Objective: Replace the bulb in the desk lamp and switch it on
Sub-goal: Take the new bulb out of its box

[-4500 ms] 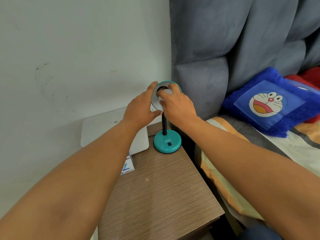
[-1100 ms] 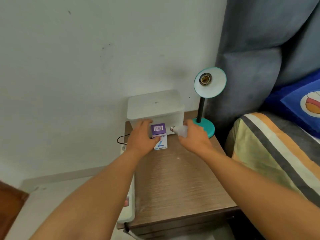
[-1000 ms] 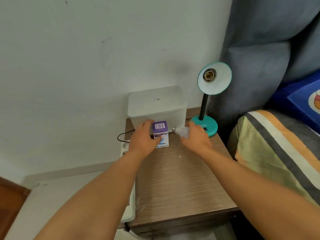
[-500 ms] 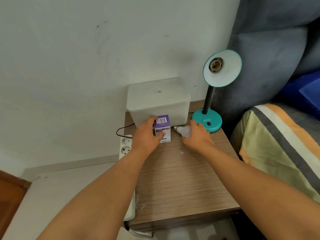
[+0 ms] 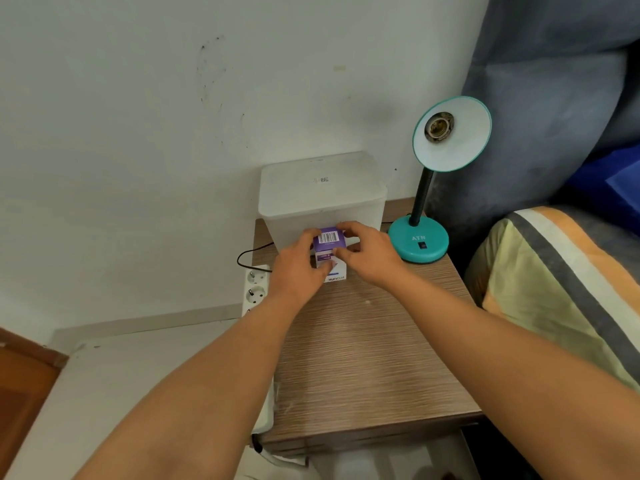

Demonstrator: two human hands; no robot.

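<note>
Since half a second before, the right hand [image 5: 372,252] had left the old bulb and joined the left hand [image 5: 298,268], both pinching the bulb box [image 5: 329,247]; opening it seemingly came next, the lamp [image 5: 450,133] socket being empty.

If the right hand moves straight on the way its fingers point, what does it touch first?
The right hand already touches the bulb box. Just beyond stands the white bin, probably next; depth is unclear.
</note>
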